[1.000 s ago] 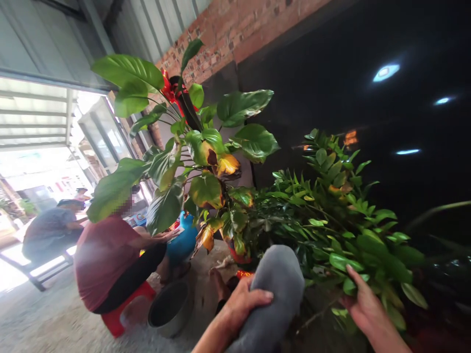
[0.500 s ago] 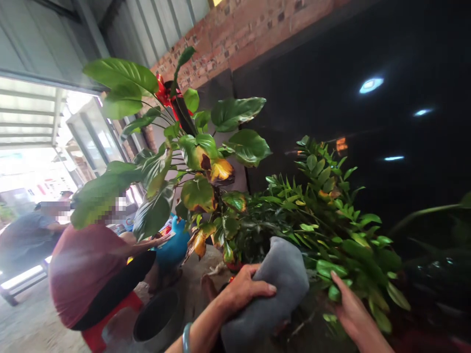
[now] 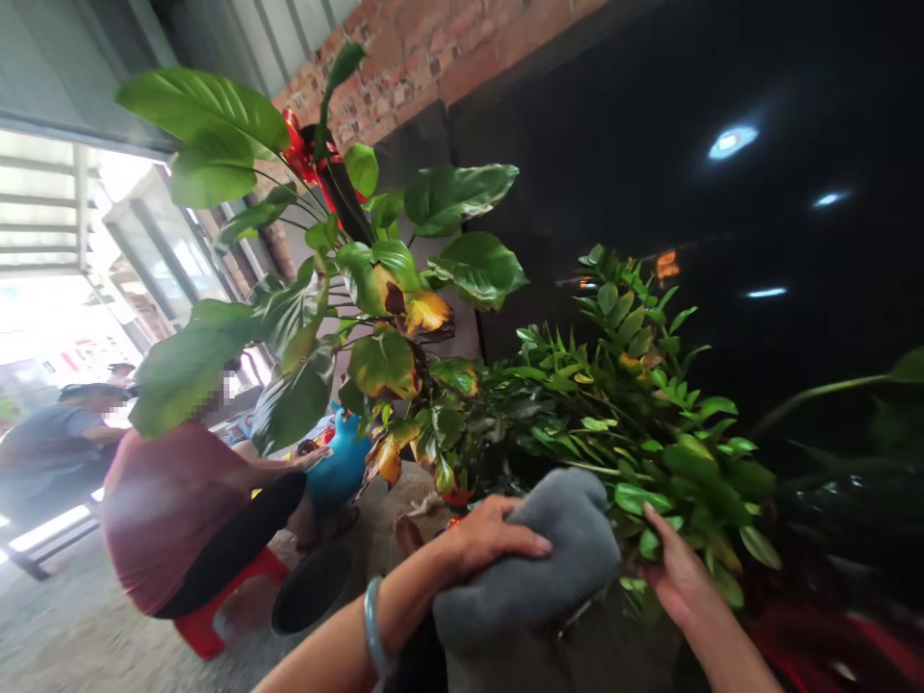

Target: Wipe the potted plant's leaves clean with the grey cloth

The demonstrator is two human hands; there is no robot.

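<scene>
Left hand (image 3: 483, 539) clutches a grey cloth (image 3: 555, 558); right hand (image 3: 679, 573) puts its thumb to a green leaf (image 3: 636, 498) just beside it, partly hidden, pinch uncertain. Orange marks (image 3: 666, 265) on the dark panel (image 3: 577, 154) are too blurred to read.

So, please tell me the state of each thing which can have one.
Gray cloth, bunched in the left hand
Low plant, mostly green
Right hand, at the low plant's leaves, grip unclear
Tall plant, upright, some leaves yellowed and browned
Red stool, sat on
Dark bucket, upright, contents unclear
Bracelet, worn
</scene>
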